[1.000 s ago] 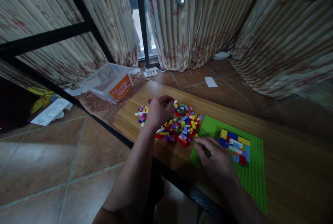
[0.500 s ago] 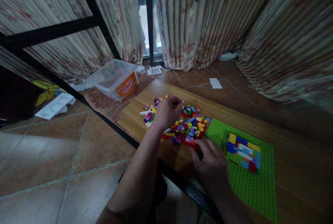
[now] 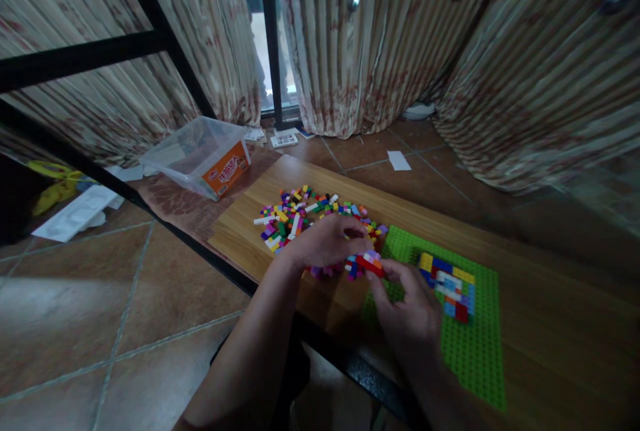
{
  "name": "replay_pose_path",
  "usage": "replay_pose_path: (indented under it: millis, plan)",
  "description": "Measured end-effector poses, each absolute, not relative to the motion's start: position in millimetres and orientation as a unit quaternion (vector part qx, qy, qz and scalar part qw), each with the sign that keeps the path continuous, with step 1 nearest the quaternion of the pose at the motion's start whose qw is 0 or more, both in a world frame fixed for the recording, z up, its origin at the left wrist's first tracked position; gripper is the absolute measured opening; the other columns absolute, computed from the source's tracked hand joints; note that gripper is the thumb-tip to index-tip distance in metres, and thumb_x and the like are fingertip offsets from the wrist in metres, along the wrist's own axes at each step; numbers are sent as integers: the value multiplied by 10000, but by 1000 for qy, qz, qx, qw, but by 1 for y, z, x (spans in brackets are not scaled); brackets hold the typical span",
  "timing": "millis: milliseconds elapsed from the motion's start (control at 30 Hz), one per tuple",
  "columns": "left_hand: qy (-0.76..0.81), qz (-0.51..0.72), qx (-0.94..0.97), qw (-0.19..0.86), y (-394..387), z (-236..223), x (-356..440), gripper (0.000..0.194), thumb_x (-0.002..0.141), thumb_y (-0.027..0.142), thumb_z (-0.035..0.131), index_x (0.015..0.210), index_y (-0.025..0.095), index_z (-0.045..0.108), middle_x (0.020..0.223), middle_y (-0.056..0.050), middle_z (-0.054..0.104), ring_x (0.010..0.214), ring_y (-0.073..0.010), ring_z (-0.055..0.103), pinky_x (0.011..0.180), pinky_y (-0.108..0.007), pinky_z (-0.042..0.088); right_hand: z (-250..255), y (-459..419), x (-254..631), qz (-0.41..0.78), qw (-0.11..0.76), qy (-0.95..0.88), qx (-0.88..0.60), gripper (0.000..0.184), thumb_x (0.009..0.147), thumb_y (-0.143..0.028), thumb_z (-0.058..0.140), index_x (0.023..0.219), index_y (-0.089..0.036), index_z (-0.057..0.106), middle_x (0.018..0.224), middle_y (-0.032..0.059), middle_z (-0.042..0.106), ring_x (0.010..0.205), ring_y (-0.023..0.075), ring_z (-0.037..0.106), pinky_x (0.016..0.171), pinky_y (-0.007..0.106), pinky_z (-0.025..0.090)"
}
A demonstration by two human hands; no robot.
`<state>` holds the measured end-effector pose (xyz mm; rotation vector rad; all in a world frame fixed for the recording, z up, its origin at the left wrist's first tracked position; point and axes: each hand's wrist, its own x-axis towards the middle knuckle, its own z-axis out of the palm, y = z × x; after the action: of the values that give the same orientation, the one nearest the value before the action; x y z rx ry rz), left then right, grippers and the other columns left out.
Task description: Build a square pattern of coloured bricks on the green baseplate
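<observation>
My right hand (image 3: 407, 294) pinches a long red building brick (image 3: 370, 265) with small orange and purple bricks on top, above the table's near side. Just left of it, my left hand (image 3: 333, 239) is closed in a pinch, its fingertips at the upper side of that piece; what they hold is small and mostly hidden. Under and behind my left hand spreads a pile of loose coloured bricks (image 3: 295, 207). To the right lies a green baseplate (image 3: 477, 351), bearing a flat block of blue, yellow, red and white bricks (image 3: 450, 284).
The wooden table (image 3: 250, 214) has a black metal edge along my side. Beyond its left end a clear plastic box (image 3: 195, 157) with an orange label stands on a brown mat. Striped curtains (image 3: 335, 51) hang behind, and a white paper (image 3: 399, 161) lies on the tiled floor.
My left hand has come from over the far part of the pile, right and toward me, to the red brick piece. My right hand stays on that piece, and the view has shifted slightly.
</observation>
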<state>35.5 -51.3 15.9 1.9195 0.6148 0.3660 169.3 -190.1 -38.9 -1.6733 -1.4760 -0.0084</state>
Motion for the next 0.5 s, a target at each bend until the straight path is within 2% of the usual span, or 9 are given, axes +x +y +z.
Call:
replay_pose_path:
  millis: [100,200,367,500]
  plan:
    - [209,118,762,602,-61,17,46,174,867,293,605,851,127,652,709,-3,633,636,-109,570,588,-206,435,-33,-191,173,-8,469,-554,-688,122,882,-322,615,936,-216,642,840,37,682,759,179,630,727,313,507]
    - [195,123,727,647,-67,15,54,82,843,206,623,849,125,617,719,6,620,646,-97,563,605,-198,438,-32,-192,176,28,494,-516,-700,150,849,-347,650,920,-214,652,826,30,680,738,172,625,708,309,514]
    - [214,123,751,613,-68,9,57,93,807,112,626,895,133,604,804,-11,663,726,-108,598,653,-205,453,-33,-192,186,131,537,-454,-699,296,818,-384,678,1056,-209,650,901,37,686,799,173,646,734,322,531]
    - [200,113,781,580,-69,8,58,155,805,144,643,954,136,600,841,-20,673,728,-111,602,642,-207,450,-31,-192,194,216,540,-445,-682,288,829,-404,664,1046,-216,690,932,49,709,828,185,659,758,345,532]
